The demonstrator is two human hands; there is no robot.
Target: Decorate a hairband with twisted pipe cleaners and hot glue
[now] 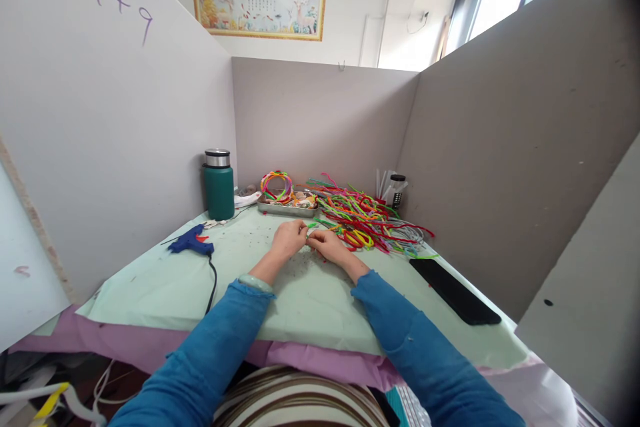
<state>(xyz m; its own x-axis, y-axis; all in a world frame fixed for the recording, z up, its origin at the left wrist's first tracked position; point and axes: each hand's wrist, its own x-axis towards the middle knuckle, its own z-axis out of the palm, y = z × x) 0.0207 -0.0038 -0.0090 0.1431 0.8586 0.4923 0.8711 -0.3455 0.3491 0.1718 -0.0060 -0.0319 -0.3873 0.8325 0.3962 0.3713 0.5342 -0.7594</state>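
My left hand (291, 237) and my right hand (327, 244) meet above the middle of the table, fingertips nearly touching. Both are closed in a pinch on a short piece of green chenille stem (311, 225), of which only a little shows; the rest is hidden by my fingers. Just beyond my right hand spreads a tangled heap of chenille stems (357, 210) in red, green, yellow, orange and pink. Behind my left hand stands a shallow metal tray (287, 209) holding small pieces, with colourful rings (277, 187) stacked on it.
A blue glue gun (193, 241) lies on the left, its cord running to the front edge. Behind it stands a green bottle (219, 185). A black flat slab (455, 291) lies at right. A dark-lidded jar (397, 191) is at the back right. Partition walls enclose three sides.
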